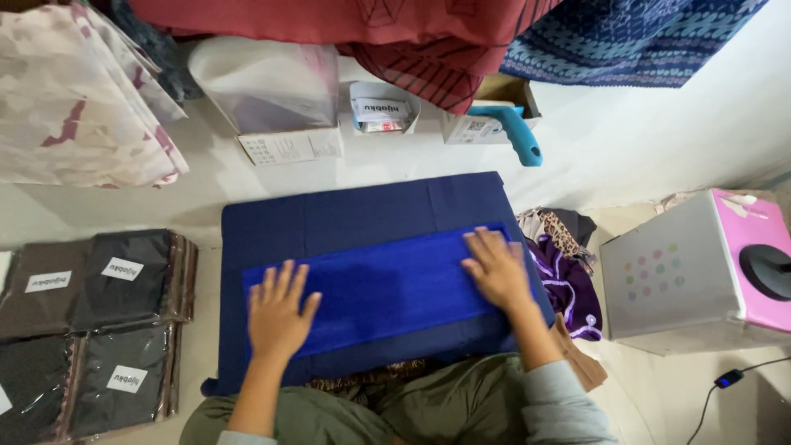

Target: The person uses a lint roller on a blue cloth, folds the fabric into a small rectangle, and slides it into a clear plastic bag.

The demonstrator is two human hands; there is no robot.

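Two flat palms press the bright blue cloth [379,284], folded into a long strip on a navy padded board [362,210]: left hand [278,309] at 8 o'clock, right hand [496,268] at 3, fingers spread. Smoothing outward evenly would likely keep edges aligned. Packaged dark scarves [91,330] lie at 9; a crumpled purple garment [568,280] crowds the right edge.

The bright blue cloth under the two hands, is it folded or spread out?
Folded: the bright blue cloth lies as a narrow, straight-edged strip, flat under the left hand and right hand.
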